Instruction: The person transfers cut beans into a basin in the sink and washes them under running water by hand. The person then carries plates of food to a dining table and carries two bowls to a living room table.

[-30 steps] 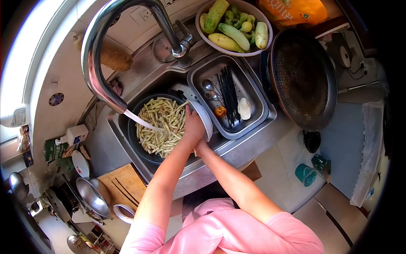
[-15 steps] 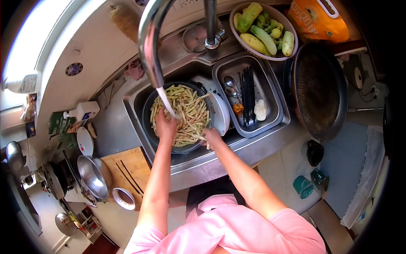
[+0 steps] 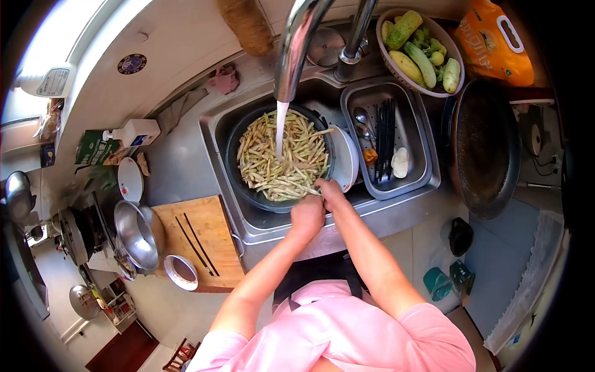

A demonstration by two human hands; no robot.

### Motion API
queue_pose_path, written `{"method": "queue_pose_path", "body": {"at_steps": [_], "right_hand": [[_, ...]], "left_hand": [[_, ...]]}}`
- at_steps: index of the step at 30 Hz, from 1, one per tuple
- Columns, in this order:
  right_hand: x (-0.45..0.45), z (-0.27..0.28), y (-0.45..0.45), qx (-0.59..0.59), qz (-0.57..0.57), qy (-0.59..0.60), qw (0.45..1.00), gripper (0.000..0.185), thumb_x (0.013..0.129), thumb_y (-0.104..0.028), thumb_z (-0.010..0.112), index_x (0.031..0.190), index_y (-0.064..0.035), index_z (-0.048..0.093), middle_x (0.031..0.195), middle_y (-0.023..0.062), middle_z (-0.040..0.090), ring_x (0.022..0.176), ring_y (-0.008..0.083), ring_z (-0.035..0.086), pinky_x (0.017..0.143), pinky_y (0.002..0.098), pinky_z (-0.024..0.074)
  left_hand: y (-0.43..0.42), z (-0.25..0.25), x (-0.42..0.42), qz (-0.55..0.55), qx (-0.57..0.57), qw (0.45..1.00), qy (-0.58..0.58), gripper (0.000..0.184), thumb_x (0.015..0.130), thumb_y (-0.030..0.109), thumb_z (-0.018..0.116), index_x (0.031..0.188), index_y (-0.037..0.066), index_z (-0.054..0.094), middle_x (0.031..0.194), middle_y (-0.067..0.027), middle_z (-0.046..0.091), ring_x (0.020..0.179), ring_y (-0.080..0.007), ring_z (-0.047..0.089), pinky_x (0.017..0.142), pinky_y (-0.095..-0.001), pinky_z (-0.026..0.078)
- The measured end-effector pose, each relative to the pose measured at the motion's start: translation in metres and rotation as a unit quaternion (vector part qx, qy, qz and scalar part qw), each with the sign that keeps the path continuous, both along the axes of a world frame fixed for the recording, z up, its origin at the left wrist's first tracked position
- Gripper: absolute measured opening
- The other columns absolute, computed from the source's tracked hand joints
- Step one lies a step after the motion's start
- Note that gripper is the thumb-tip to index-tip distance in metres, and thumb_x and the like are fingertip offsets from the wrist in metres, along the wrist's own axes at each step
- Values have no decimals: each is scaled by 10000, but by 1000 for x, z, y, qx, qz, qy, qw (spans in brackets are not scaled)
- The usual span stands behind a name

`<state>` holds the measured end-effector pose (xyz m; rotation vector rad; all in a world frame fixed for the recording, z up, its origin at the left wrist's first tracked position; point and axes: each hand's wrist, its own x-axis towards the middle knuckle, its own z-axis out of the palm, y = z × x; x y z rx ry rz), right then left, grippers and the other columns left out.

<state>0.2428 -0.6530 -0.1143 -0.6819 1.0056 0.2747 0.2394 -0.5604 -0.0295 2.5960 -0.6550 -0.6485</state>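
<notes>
A dark round pan [image 3: 235, 180] in the left sink basin holds many pale green bean pieces [image 3: 279, 149]. Water runs onto them from the chrome faucet [image 3: 296, 56]. At the pan's near rim my left hand [image 3: 308, 214] is closed, its fingers mostly turned away, and what it holds is hidden. Beside it, almost touching, my right hand [image 3: 331, 193] is closed at the ends of some bean pieces; its exact grip is too small to tell. A white bowl [image 3: 344, 159] leans tilted between the pan and the steel draining tray [image 3: 396, 190].
The tray carries black chopsticks [image 3: 385, 139], spoons and a white piece. Behind it stands a basin [image 3: 416, 86] of cucumbers. A large wok [image 3: 486, 149] is at the right. Leftward are a cutting board [image 3: 217, 229] with chopsticks, a steel bowl [image 3: 137, 234] and a small bowl [image 3: 181, 273].
My left hand has left the middle of the beans and come to the near rim beside my right hand. The view has shifted, and the white bowl now rests out of my hands.
</notes>
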Motion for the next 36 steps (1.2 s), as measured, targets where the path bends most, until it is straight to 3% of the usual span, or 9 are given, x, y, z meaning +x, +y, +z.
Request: {"method": "queue_pose_path", "body": {"at_steps": [8, 10, 14, 16, 19, 22, 25, 31, 36], "right_hand": [[2, 14, -7, 38, 57, 36, 997, 319, 731, -41, 516, 1044, 21, 503, 891, 155, 582, 745, 290, 600, 650, 453, 511], [1, 10, -5, 43, 41, 41, 997, 356, 749, -64, 508, 1097, 2, 473, 930, 162, 585, 789, 305, 612, 654, 503, 517], [0, 7, -4, 43, 51, 29, 997, 377, 748, -123, 529, 1107, -25, 470, 940, 165, 584, 764, 314, 613, 669, 492, 513], [-1, 4, -6, 38, 63, 24, 997, 381, 754, -135, 534, 1113, -26, 466, 956, 171, 581, 774, 318, 613, 675, 493, 510], [4, 22, -2, 19, 53, 32, 998, 373, 764, -152, 540, 1108, -25, 472, 970, 175, 579, 799, 324, 611, 684, 495, 507], [5, 17, -3, 5, 42, 65, 997, 346, 764, -139, 532, 1085, -18, 489, 982, 169, 577, 863, 327, 601, 681, 502, 507], [-3, 4, -3, 40, 37, 43, 998, 354, 755, -117, 522, 1091, -14, 483, 998, 170, 567, 875, 321, 594, 672, 504, 508], [1, 10, -2, 24, 34, 36, 999, 377, 730, -59, 496, 1102, -5, 463, 969, 162, 573, 799, 317, 611, 661, 500, 519], [-2, 3, -2, 16, 44, 37, 998, 386, 730, -57, 495, 1111, 0, 472, 971, 151, 576, 804, 286, 614, 628, 465, 531]], "left_hand": [[20, 14, 23, 78, -16, 997, -8, 102, 715, 147, 543, 737, 47, 553, 671, -165, 561, 594, -363, 571, 559, -461, 453], [29, 10, 47, 118, 95, 988, 15, 178, 706, 172, 558, 843, 60, 572, 840, -167, 585, 752, -358, 584, 663, -478, 445], [24, 5, 70, 110, 55, 985, -122, 351, 714, 197, 559, 1043, 77, 553, 1120, -180, 509, 1033, -359, 495, 833, -516, 378], [-1, 23, 71, -49, 40, 980, -188, 369, 740, 201, 547, 1086, 76, 540, 1210, -158, 464, 1137, -324, 417, 869, -504, 350], [-18, -6, 84, -150, -29, 958, -243, 435, 766, 214, 528, 1178, 78, 495, 1281, -151, 400, 1221, -297, 329, 935, -538, 282], [-33, -19, 109, -156, -18, 957, -243, 451, 798, 228, 503, 1225, 87, 469, 1301, -152, 390, 1249, -311, 298, 983, -526, 246], [-8, -51, 122, -174, 52, 958, -220, 458, 821, 332, 489, 1206, 85, 481, 1339, -119, 352, 1293, -293, 225, 984, -598, 183], [51, -19, 119, -5, 123, 983, -133, 462, 807, 377, 518, 1168, 89, 513, 1338, -143, 336, 1298, -336, 193, 951, -646, 174], [59, -43, 104, 10, 115, 977, -181, 510, 807, 403, 525, 1231, 125, 475, 1350, -195, 293, 1294, -381, 172, 937, -663, 170]]}}
